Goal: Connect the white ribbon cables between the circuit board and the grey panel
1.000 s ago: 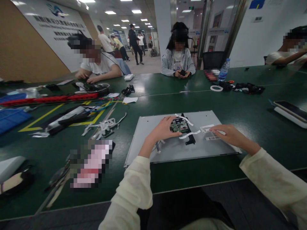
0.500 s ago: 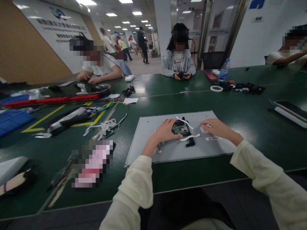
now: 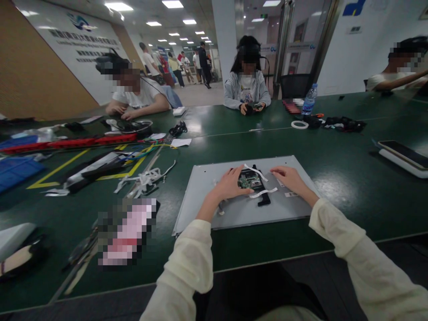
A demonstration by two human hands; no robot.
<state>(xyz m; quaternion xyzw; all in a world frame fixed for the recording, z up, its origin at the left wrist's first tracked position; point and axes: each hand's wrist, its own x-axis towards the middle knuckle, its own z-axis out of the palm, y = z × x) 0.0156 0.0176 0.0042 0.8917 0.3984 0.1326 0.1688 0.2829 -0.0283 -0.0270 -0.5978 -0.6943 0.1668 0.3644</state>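
A flat grey panel (image 3: 187, 205) lies on the table before me. On it sits a green circuit board (image 3: 249, 181) with a black bracket (image 3: 264, 199) along its right side. Two white strips, an upper strip (image 3: 257, 172) and a lower strip (image 3: 263, 193), stretch across the board and bracket. My left hand (image 3: 230, 185) grips the board's left side, thumb at the near edge and fingers at the far edge. Over the panel's right part, my right hand (image 3: 289, 178) is closed in a pinch, apart from the board. Whatever it holds, if anything, is too small to make out.
Left of the panel lie tangled white strips (image 3: 145, 182) and a pink, blurred-out object (image 3: 129, 232). A tape roll (image 3: 299, 125) and a water bottle (image 3: 310, 99) stand farther back. A phone (image 3: 404, 154) rests at the right. Several people sit around the table.
My right hand has moved left, closer to the circuit board. My left hand keeps its place on the board. The view has shifted slightly.
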